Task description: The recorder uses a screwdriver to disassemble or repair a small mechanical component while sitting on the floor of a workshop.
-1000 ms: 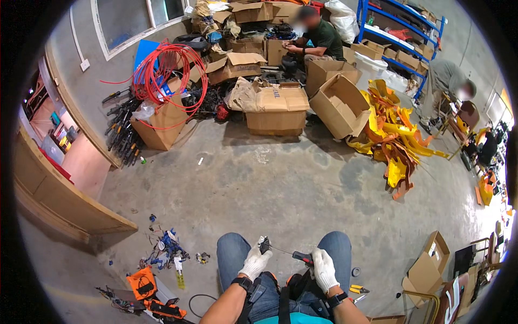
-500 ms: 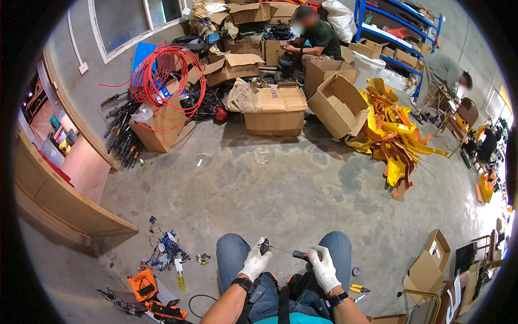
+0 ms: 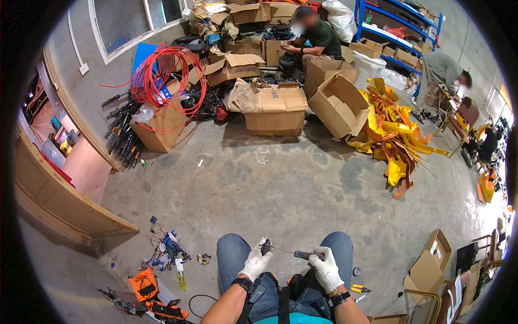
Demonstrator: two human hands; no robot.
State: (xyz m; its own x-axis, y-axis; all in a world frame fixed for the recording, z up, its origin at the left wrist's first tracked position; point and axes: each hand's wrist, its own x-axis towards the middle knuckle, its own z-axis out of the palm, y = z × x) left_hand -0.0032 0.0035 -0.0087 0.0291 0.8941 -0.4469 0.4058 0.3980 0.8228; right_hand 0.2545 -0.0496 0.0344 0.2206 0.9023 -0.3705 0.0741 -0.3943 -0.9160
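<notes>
My gloved left hand (image 3: 257,262) grips a small black and silver part (image 3: 264,247) above my left thigh. A long thin screwdriver shaft runs up to that part from a black and red handle (image 3: 302,254), which my gloved right hand (image 3: 324,269) holds over my right thigh. Yellow-handled pliers (image 3: 358,289) and a grey roll (image 3: 356,271) lie on the floor beside my right leg. To my left lie a heap of small blue parts (image 3: 166,254) and an orange tool bag (image 3: 143,285).
Cardboard boxes (image 3: 272,121), a red coiled hose (image 3: 156,73) and yellow-orange plastic pieces (image 3: 393,146) stand or lie across the floor. A seated person (image 3: 321,40) is at the back; another (image 3: 434,75) bends by a chair near blue shelves (image 3: 396,35). A wooden door (image 3: 70,205) stands at left.
My right hand has shifted and turned slightly on the screwdriver handle, while my left hand stays about where it was. The person at right leans a little differently.
</notes>
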